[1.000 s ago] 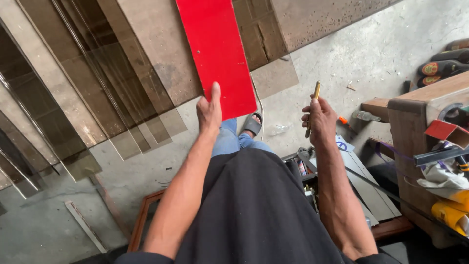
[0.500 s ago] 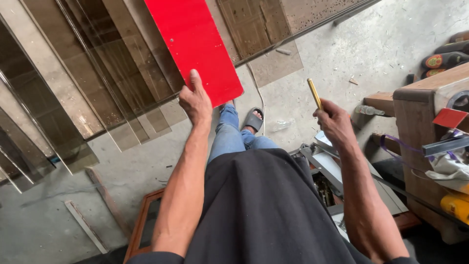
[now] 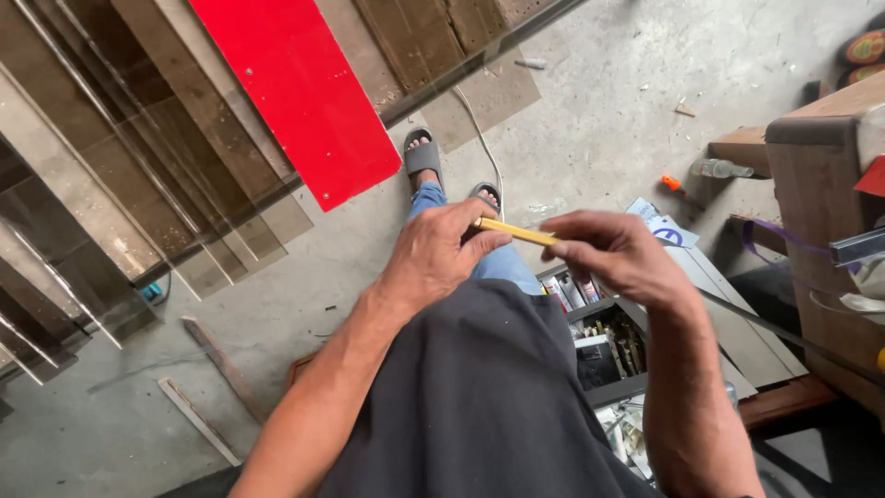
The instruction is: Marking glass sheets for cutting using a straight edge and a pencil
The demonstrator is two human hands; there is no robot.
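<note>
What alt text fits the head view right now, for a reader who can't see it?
Both hands meet over the lap on a thin yellow stick: the left hand pinches one end, the right hand the other. Below lie a red panel on tinted sheets, sandalled feet on concrete, and an open toolbox to the right.

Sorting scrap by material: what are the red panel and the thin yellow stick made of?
Red panel: probably glossy acrylic or painted sheet, flat with small screw holes. Yellow stick, held by both hands: likely a painted wooden pencil, though too thin to be sure.
</note>
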